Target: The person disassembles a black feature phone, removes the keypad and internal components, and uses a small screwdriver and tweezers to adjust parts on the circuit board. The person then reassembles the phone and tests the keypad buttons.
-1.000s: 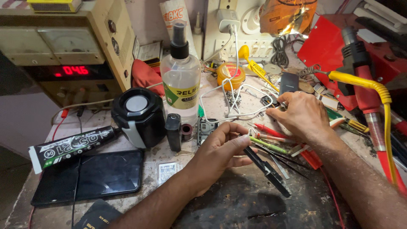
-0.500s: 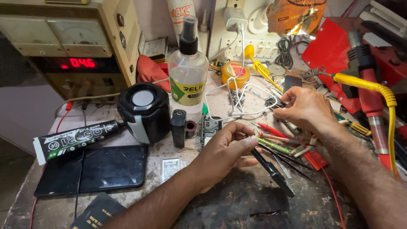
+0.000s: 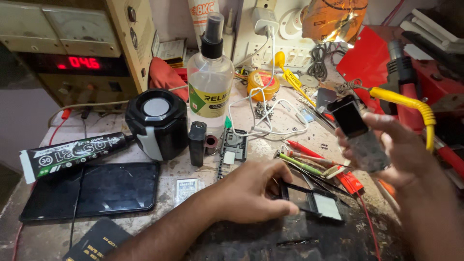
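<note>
Right hand grips a slim glossy phone.

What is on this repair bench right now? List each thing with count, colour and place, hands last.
Power supply: one, beige with red display, back left.
Spray bottle: one, clear with black nozzle, back centre.
Round speaker: one, black, left of the bottle.
Glue tube: one, black, left.
Tablet: one, black, front left.
Circuit board: one, grey, centre.
Phone frame: one, black, under the left hand.
Small phone: one, black, in the right hand.
Left hand: resting on the frame.
Right hand: raised, right.
</note>
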